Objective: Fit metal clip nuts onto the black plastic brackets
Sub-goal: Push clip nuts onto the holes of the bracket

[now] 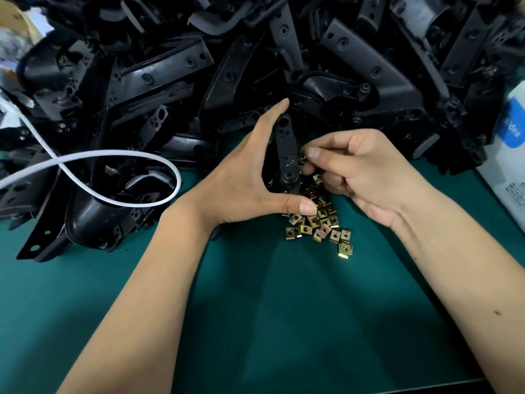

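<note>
Left grip (250, 172) holds bracket (287, 155); right (352, 169) pinches clip nut (302, 159) at edge.

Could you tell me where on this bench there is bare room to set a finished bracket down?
The green mat is bare between the two forearms, near of the clip nuts. Another bare patch lies at near left, below the bracket pile and white cable. The far half is crowded with brackets; the white box borders the right edge.
</note>
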